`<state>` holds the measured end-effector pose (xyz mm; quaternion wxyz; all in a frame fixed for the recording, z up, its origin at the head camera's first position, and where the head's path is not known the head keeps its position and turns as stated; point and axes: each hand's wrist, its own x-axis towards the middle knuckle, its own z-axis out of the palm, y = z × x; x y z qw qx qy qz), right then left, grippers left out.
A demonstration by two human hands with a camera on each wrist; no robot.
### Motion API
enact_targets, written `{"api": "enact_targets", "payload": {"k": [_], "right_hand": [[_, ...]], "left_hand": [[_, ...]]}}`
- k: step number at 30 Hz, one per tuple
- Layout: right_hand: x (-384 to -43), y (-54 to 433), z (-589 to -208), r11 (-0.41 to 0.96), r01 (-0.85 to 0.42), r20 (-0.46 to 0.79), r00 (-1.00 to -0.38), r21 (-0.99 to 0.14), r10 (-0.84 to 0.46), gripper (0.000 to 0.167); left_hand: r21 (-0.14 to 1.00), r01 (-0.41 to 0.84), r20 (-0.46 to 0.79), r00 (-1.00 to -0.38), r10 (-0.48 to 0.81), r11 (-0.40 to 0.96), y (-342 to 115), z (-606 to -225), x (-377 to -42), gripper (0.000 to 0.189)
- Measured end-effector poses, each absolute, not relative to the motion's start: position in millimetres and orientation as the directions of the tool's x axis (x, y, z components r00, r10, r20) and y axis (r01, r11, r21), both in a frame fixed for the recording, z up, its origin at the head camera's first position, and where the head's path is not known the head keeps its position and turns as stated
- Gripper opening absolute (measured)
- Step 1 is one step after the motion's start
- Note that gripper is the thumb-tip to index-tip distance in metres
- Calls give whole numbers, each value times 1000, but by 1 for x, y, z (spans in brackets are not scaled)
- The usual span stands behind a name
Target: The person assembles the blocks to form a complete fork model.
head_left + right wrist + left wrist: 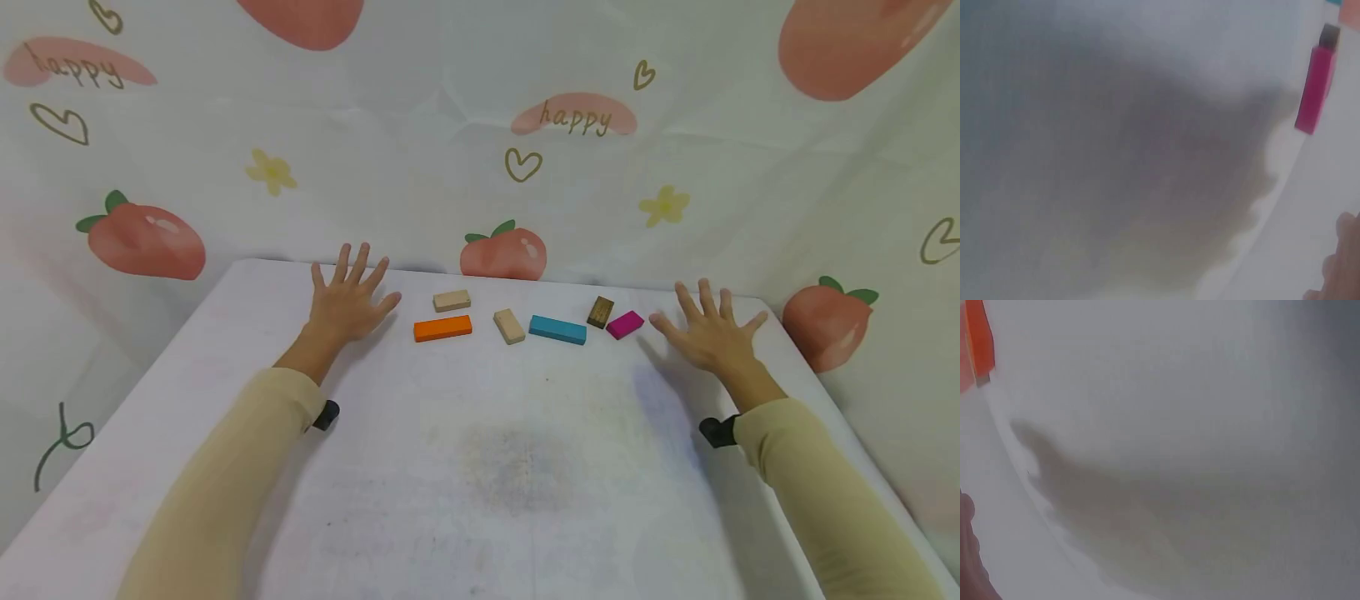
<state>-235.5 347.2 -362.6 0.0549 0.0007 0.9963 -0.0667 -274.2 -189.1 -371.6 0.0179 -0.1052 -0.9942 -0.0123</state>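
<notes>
My left hand [347, 307] is spread over the far left of the white table, fingers straight and holding nothing. To its right lie an orange block [442, 328] and a pale wooden block [452, 301]. My right hand [711, 333], also spread and holding nothing, is over the far right. Nearest to it is a magenta block [625, 325], with a dark brown block [600, 312] just beyond. Between the hands lie a blue block [557, 329] and a second pale wooden block [509, 326]. In the right wrist view, fingertips [1342, 265] show at the right edge.
The white table [510, 517] has a greyish smudge in its middle. Behind it hangs a white cloth [420, 192] printed with peaches, hearts and flowers. A black wrist camera [327, 415] sits at the left cuff, another black wrist camera [718, 432] at the right cuff.
</notes>
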Motion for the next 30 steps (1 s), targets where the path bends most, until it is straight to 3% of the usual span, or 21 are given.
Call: {"api": "enact_targets", "payload": {"k": [8, 30], "right_hand": [[-238, 327, -366, 992, -52, -111, -992, -112, -64, 91], [-228, 264, -368, 958, -275, -107, -953, -85, -283, 82]], "left_hand": [[-34, 299, 17, -954, 300, 954, -162, -374, -270, 72], [118, 509, -2, -859, 512, 853, -100, -382, -251, 67]]}}
